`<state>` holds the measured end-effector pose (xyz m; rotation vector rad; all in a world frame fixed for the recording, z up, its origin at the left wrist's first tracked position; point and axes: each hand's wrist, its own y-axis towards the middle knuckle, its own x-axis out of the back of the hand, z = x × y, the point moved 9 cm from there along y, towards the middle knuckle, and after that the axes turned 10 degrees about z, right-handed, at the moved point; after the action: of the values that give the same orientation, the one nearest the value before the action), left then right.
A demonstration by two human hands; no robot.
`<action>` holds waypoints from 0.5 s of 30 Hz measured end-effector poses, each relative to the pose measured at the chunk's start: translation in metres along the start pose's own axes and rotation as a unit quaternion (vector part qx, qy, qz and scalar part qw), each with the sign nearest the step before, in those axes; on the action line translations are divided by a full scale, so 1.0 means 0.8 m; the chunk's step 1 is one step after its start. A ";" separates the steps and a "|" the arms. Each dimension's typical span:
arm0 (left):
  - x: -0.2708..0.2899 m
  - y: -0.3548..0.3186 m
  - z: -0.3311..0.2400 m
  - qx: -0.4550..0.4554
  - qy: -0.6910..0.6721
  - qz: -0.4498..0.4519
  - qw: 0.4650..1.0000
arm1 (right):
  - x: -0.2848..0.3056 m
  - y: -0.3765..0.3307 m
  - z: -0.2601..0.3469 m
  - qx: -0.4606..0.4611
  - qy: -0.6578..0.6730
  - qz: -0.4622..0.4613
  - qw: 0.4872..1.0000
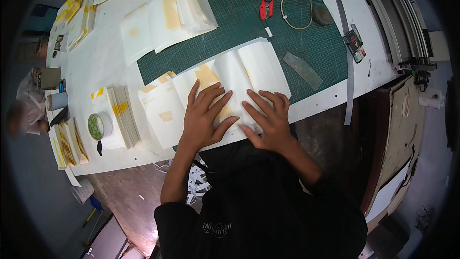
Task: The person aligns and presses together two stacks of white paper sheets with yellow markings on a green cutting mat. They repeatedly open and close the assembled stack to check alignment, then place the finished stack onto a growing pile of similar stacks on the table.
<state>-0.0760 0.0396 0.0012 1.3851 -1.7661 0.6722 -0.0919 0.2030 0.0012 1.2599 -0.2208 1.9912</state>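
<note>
A booklet with white pages and pale yellow print [263,64] lies spread open at the front edge of the table, partly over a green cutting mat. Its printed cover flap [160,110] stretches out to the left. My left hand [203,117] rests on the yellow-printed part near the fold, fingers spread. On the white page to the right, my right hand [269,120] lies with its fingers apart. Both thumbs point toward each other, a small gap between them. Neither hand grips anything.
On the cutting mat [235,7] lie a red cutter [266,2], a white cable [298,28], a translucent strip [303,71] and another open booklet [196,7]. A long metal ruler [349,67] crosses the right side. Booklet stacks [125,120] and a tape roll [99,125] sit left.
</note>
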 end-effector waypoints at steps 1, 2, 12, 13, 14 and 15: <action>0.000 0.000 0.000 -0.002 -0.001 -0.002 1.000 | 0.002 -0.002 -0.008 0.008 0.023 -0.014 1.000; 0.000 0.000 0.000 -0.004 -0.001 -0.003 1.000 | 0.001 -0.005 -0.020 0.017 0.046 -0.028 0.998; 0.001 0.000 0.001 0.003 0.001 -0.022 1.000 | 0.013 0.041 -0.067 -0.054 0.160 0.056 0.984; 0.001 -0.001 0.002 0.002 -0.001 -0.019 1.000 | 0.014 0.044 -0.069 -0.051 0.162 0.065 0.983; 0.000 -0.001 0.002 0.000 -0.003 -0.016 1.000 | 0.014 0.047 -0.071 -0.048 0.163 0.074 0.983; -0.001 -0.001 0.003 0.002 -0.002 -0.018 1.000 | 0.014 0.048 -0.074 -0.045 0.166 0.084 0.982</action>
<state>-0.0755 0.0379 -0.0004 1.4177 -1.7395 0.6543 -0.1620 0.2114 -0.0098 0.8584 -0.2567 2.2727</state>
